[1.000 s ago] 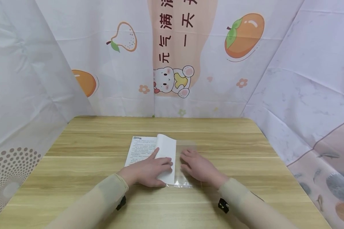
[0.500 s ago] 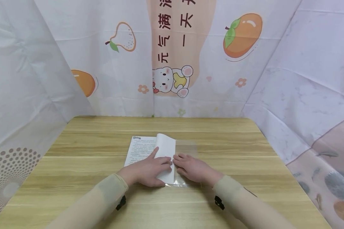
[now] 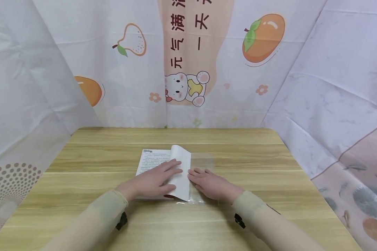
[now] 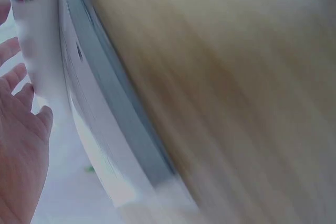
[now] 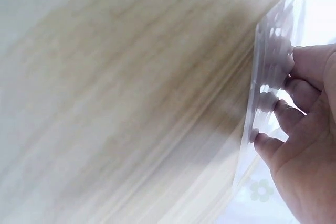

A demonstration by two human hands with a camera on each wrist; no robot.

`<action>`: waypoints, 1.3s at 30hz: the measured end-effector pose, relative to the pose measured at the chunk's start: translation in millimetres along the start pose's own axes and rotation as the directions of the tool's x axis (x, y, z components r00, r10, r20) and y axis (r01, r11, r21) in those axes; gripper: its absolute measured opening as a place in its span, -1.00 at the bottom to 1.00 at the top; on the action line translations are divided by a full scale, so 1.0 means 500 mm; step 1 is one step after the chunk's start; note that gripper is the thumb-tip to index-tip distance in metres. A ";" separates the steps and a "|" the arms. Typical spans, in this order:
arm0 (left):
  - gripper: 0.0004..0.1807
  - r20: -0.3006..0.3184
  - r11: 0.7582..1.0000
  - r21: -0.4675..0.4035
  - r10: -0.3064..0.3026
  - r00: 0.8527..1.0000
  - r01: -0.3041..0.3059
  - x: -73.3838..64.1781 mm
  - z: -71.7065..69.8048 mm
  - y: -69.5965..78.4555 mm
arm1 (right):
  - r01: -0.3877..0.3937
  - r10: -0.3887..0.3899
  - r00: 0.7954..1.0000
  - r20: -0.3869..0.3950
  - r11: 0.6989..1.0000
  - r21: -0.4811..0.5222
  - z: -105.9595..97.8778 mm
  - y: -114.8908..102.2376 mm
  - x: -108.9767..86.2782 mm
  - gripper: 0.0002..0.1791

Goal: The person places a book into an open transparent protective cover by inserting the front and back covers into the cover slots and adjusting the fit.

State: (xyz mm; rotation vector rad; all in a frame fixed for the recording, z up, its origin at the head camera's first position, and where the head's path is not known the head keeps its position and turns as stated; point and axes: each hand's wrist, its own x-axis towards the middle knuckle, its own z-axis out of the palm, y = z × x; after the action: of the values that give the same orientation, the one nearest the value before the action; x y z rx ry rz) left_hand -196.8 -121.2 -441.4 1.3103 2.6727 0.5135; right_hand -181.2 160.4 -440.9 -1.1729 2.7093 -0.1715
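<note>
A book (image 3: 151, 163) lies on the wooden table, a printed page facing up at its left. Its white cover leaf (image 3: 183, 186) bows up and slants to the right. My left hand (image 3: 152, 179) rests on this leaf with its fingers spread; in the left wrist view, the fingers touch the curved white leaf (image 4: 39, 51), and a red patch of its outer side shows at the top. A clear plastic sheet (image 3: 203, 161) extends from under the leaf's right edge. My right hand (image 3: 209, 183) lies on the plastic, fingertips at that edge, fingers slightly bent.
The wooden table (image 3: 257, 164) surrounds the book on all sides. A printed curtain (image 3: 138, 87) hangs behind the table's back edge, with more cloth at the left and right. A black wrist device (image 3: 122, 221) sits under each sleeve.
My right hand has slid left over the plastic to the leaf's edge. My left hand has shifted left and up along the leaf, whose lower corner now lifts and shows dark red beneath.
</note>
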 end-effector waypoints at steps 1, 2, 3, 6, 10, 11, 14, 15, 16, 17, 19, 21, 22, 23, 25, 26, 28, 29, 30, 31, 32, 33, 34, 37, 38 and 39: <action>-0.34 0.001 1.000 -0.017 -0.011 1.000 0.011 -0.006 -0.004 -0.005 | 0.000 0.000 1.000 0.004 1.000 -0.003 -0.001 0.000 0.000 -0.45; -0.32 0.003 0.999 -0.029 -0.015 1.000 0.015 -0.012 -0.008 -0.010 | 0.000 0.000 1.000 0.007 1.000 -0.002 -0.001 -0.001 0.000 -0.45; -0.29 0.007 0.999 -0.043 -0.018 1.000 0.019 -0.018 -0.012 -0.014 | 0.003 -0.003 1.000 0.008 1.000 -0.004 -0.001 -0.001 0.000 -0.45; -0.13 0.033 0.997 -0.064 -0.036 0.999 0.038 -0.033 -0.016 -0.025 | 0.008 -0.007 1.000 0.014 1.000 -0.011 0.000 -0.001 0.001 -0.46; 0.16 0.066 0.993 -0.072 -0.086 0.994 0.091 -0.049 -0.006 -0.036 | 0.012 -0.011 1.000 0.021 1.000 -0.019 0.002 -0.001 0.002 -0.45; 0.21 0.073 0.993 -0.068 -0.093 0.993 0.098 -0.052 -0.002 -0.037 | 0.013 -0.013 1.000 0.022 1.000 -0.015 0.002 -0.001 0.002 -0.45; 0.32 0.070 0.995 -0.038 -0.091 0.993 0.094 -0.053 0.008 -0.035 | 0.017 -0.017 1.000 0.024 1.000 0.001 0.002 0.001 0.001 -0.45; 0.33 0.064 0.996 -0.026 -0.085 0.994 0.087 -0.052 0.010 -0.033 | 0.015 -0.015 1.000 0.027 1.000 0.010 0.002 0.002 0.000 -0.45; 0.32 0.057 0.997 -0.008 -0.078 0.995 0.079 -0.050 0.012 -0.030 | 0.014 -0.014 1.000 0.026 1.000 0.018 0.003 0.003 0.000 -0.44; 0.31 0.051 0.997 0.005 -0.073 0.996 0.073 -0.047 0.012 -0.027 | 0.012 -0.012 1.000 0.026 1.000 0.029 0.004 0.004 -0.001 -0.43; 0.26 0.042 0.997 0.033 -0.069 0.997 0.068 -0.043 0.013 -0.022 | 0.003 -0.004 1.000 0.028 0.999 0.049 0.006 0.006 -0.002 -0.42; 0.20 0.045 0.996 0.050 -0.073 0.996 0.071 -0.040 0.012 -0.018 | -0.004 0.002 1.000 0.028 0.998 0.067 0.008 0.009 -0.004 -0.40; 0.17 0.050 0.996 0.060 -0.074 0.996 0.071 -0.040 0.012 -0.017 | -0.006 0.004 1.000 0.026 0.997 0.075 0.008 0.010 -0.005 -0.40; 0.15 0.055 0.995 0.067 -0.074 0.996 0.070 -0.039 0.011 -0.016 | -0.005 0.003 1.000 0.022 0.997 0.083 0.009 0.011 -0.006 -0.39; 0.10 0.067 0.995 0.082 -0.070 0.995 0.064 -0.038 0.011 -0.014 | -0.001 -0.001 1.000 0.014 0.995 0.096 0.009 0.012 -0.008 -0.37; 0.08 0.069 0.995 0.086 -0.065 0.995 0.059 -0.038 0.011 -0.013 | 0.000 -0.001 1.000 0.011 0.995 0.104 0.010 0.013 -0.008 -0.37; 0.04 0.070 0.995 0.093 -0.052 0.996 0.046 -0.037 0.010 -0.012 | 0.008 -0.008 1.000 -0.002 0.993 0.114 0.012 0.014 -0.010 -0.35; 0.03 0.070 0.995 0.095 -0.048 0.996 0.041 -0.037 0.010 -0.011 | 0.013 -0.012 1.000 -0.010 0.993 0.118 0.014 0.015 -0.011 -0.34; 0.02 0.069 0.995 0.098 -0.042 0.997 0.035 -0.037 0.009 -0.010 | 0.018 -0.016 1.000 -0.017 0.992 0.124 0.015 0.016 -0.012 -0.34; 0.02 0.069 0.995 0.098 -0.039 0.997 0.032 -0.037 0.008 -0.010 | 0.022 -0.019 1.000 -0.024 0.992 0.127 0.016 0.017 -0.013 -0.33; 0.01 0.069 0.995 0.099 -0.038 0.997 0.031 -0.036 0.007 -0.009 | 0.030 -0.026 0.999 -0.035 0.991 0.134 0.017 0.018 -0.014 -0.32; 0.01 0.071 0.995 0.100 -0.039 0.997 0.031 -0.036 0.007 -0.008 | 0.039 -0.033 0.998 -0.046 0.990 0.137 0.017 0.019 -0.016 -0.32; 0.01 0.073 0.994 0.102 -0.041 0.996 0.034 -0.036 0.006 -0.008 | 0.047 -0.039 0.998 -0.055 0.989 0.142 0.017 0.020 -0.017 -0.31; 0.01 0.082 0.993 0.106 -0.054 0.995 0.045 -0.036 0.004 -0.007 | 0.080 -0.066 0.993 -0.095 0.986 0.144 0.017 0.024 -0.019 -0.29; 0.01 0.084 0.993 0.110 -0.057 0.995 0.048 -0.037 0.004 -0.007 | 0.090 -0.074 0.991 -0.110 0.986 0.143 0.017 0.026 -0.020 -0.28; 0.01 0.085 0.992 0.112 -0.060 0.995 0.050 -0.037 0.005 -0.008 | 0.096 -0.079 0.989 -0.124 0.986 0.137 0.017 0.028 -0.021 -0.27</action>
State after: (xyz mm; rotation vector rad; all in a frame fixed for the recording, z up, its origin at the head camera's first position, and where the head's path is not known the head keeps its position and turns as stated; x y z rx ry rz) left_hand -187.7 -137.4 -445.6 1.2508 2.6890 0.2989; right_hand -182.1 177.3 -450.3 -1.2782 2.6927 -0.4535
